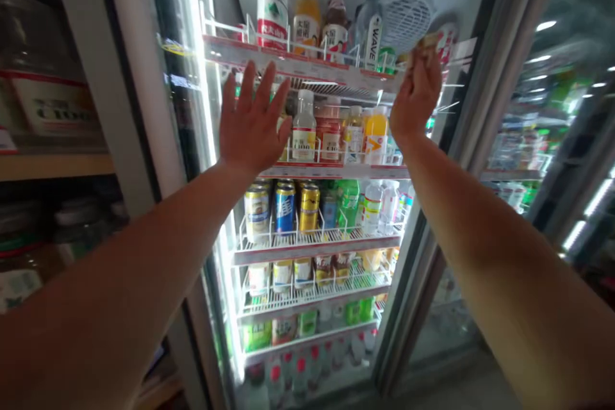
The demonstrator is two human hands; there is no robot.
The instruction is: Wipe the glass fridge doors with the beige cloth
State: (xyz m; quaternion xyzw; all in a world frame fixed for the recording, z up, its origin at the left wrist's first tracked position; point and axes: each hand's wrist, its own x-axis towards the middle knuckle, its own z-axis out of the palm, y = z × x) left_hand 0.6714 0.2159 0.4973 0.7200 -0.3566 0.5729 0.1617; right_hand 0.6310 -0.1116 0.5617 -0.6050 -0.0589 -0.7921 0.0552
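Head view: left hand point(254, 128) splayed, nothing visible in it, before the white, wire-railed top shelf point(331, 72), left end. Right hand point(417, 99), fingers bunched at a blurred tan object point(427, 42) by the shelf's right end, grip unclear; slow, level handling should spare the red-and-white container point(448, 41) beside it.

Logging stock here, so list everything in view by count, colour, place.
cooler: one, grey frame, centre
shelves: five or more, white, cooler
upper bottles: eight-plus, mixed colours, top two shelves
front cans: three, pale, blue, gold, third shelf
third-shelf bottles: several, green and clear, right half
lower drinks: many, mixed colours, lower shelves
red-capped bottles: several, clear, cooler bottom
large containers: several, pale-labelled, left
blurred drinks: many, mixed, right
blurred item: one, tan, upper right
left hand: one, bare, before upper shelves
right hand: one, bare, at that item
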